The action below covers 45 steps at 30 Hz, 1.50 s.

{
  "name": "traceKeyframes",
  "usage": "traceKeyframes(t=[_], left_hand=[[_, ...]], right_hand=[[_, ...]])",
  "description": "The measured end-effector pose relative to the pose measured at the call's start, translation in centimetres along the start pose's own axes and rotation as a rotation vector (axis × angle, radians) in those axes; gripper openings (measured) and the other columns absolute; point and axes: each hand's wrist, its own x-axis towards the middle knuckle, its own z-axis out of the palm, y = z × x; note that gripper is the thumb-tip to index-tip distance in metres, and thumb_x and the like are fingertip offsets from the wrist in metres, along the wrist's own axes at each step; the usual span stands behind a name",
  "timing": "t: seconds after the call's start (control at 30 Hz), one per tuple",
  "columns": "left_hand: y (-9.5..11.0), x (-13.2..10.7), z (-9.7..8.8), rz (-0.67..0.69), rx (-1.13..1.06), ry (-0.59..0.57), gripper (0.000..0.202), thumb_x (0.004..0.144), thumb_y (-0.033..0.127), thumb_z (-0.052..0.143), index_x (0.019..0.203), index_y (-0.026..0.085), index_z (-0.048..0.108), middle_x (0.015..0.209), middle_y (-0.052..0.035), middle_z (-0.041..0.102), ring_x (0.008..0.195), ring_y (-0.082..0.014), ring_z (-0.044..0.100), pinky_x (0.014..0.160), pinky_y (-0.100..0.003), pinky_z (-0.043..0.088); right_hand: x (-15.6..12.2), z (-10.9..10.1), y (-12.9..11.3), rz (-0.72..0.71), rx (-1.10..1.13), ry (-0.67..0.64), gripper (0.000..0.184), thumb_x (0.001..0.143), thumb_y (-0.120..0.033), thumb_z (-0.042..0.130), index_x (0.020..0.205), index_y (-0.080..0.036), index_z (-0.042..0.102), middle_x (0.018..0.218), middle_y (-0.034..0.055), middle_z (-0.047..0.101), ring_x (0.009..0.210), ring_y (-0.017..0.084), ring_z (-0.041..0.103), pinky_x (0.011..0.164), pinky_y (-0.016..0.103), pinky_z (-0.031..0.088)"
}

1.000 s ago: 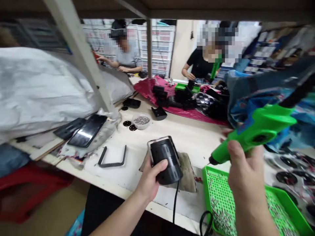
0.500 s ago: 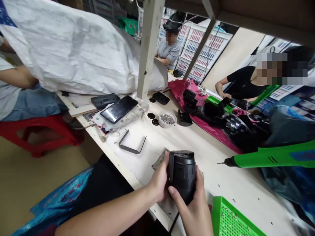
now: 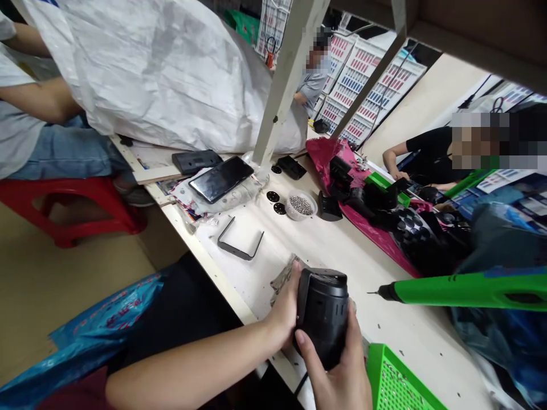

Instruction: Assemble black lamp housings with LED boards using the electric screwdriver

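Both hands grip a black rounded plastic housing [image 3: 325,310] with vent slots and a cord below it, just over the front edge of the white table [image 3: 359,267]. My left hand [image 3: 285,310] presses its left side, where a flat black strip runs along the body. My right hand [image 3: 337,364] wraps the lower right side, thumb across the front. A crumpled grey cloth [image 3: 284,276] lies behind the housing. Beyond it rests a black U-shaped bracket [image 3: 241,247]. To the right, a green electric screwdriver [image 3: 453,291] hangs with its bit pointing left.
A bowl of small screws [image 3: 301,205], black discs [image 3: 273,196] and a phone [image 3: 221,178] lie farther back. Black parts cover a pink bag [image 3: 399,250]. A green basket [image 3: 397,378] stands at lower right. A post [image 3: 284,94] rises from the table; co-workers sit around.
The view has shifted, so the table things appear farther right. The housing stays in both hands with nearly the same grip. The screwdriver has swung to a more level angle.
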Motion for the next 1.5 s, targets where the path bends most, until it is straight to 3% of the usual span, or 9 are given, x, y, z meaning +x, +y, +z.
traceKeyframes(t=[0.2,0.37,0.53,0.83,1.03,1.27,1.5], left_hand=[[0.2,0.4,-0.2,-0.104,0.043,0.068,0.070,0.080,0.075,0.039,0.086,0.015,0.074,0.079,-0.0101,0.075,0.099,-0.0331,0.067,0.097,-0.045,0.044],[0.9,0.8,-0.2,-0.259,0.017,0.179,0.074,0.082,0.075,0.035,0.089,0.010,0.071,0.071,-0.0109,0.072,0.081,-0.0287,0.069,0.085,-0.040,0.049],[1.5,1.2,-1.1,-0.409,-0.049,0.131,0.081,0.079,0.080,0.032,0.091,0.009,0.069,0.071,-0.0100,0.070,0.068,-0.0247,0.065,0.073,-0.036,0.050],[1.8,1.3,-1.6,-0.456,-0.022,0.113,0.084,0.071,0.086,0.036,0.092,0.011,0.068,0.081,-0.0118,0.072,0.076,-0.0286,0.068,0.075,-0.041,0.051],[1.8,1.1,-1.0,-0.400,0.017,0.140,0.078,0.081,0.078,0.031,0.098,0.011,0.067,0.086,-0.0120,0.072,0.083,-0.0277,0.069,0.081,-0.038,0.050],[1.8,1.7,-1.7,-0.454,-0.048,0.004,0.073,0.078,0.076,0.043,0.100,0.009,0.065,0.086,-0.0139,0.073,0.085,-0.0320,0.069,0.083,-0.045,0.050],[2.0,2.5,-2.6,-0.400,-0.093,0.005,0.049,0.084,0.051,0.048,0.103,0.008,0.062,0.095,-0.0162,0.072,0.091,-0.0313,0.068,0.089,-0.047,0.048]], right_hand=[[0.5,-1.7,0.3,0.115,0.203,-0.083,0.088,0.073,-0.064,0.060,0.142,-0.017,0.033,0.142,0.0191,0.044,0.131,0.039,0.042,0.103,0.057,0.037],[2.4,-4.4,1.7,0.377,0.504,-0.217,0.078,0.071,-0.061,0.064,0.134,-0.018,0.043,0.130,0.0129,0.059,0.122,0.033,0.053,0.102,0.047,0.042],[4.1,-5.3,2.7,0.427,0.547,-0.217,0.078,0.064,-0.060,0.070,0.128,-0.020,0.049,0.128,0.0112,0.061,0.124,0.032,0.052,0.108,0.047,0.035],[8.4,-5.2,3.8,0.245,0.204,-0.203,0.077,0.068,-0.067,0.062,0.130,-0.021,0.048,0.120,0.0106,0.064,0.113,0.031,0.058,0.099,0.045,0.041],[11.7,-4.2,5.7,0.105,-0.190,-0.184,0.091,0.072,-0.069,0.053,0.142,-0.013,0.034,0.130,0.0202,0.057,0.115,0.036,0.057,0.093,0.047,0.044],[13.1,-2.8,6.7,0.093,-0.308,-0.193,0.093,0.073,-0.065,0.054,0.143,-0.009,0.033,0.134,0.0247,0.053,0.120,0.039,0.054,0.095,0.049,0.042],[13.0,-2.0,7.6,0.028,-0.347,-0.184,0.094,0.076,-0.064,0.051,0.143,-0.002,0.030,0.135,0.0275,0.049,0.125,0.037,0.049,0.100,0.047,0.040]])
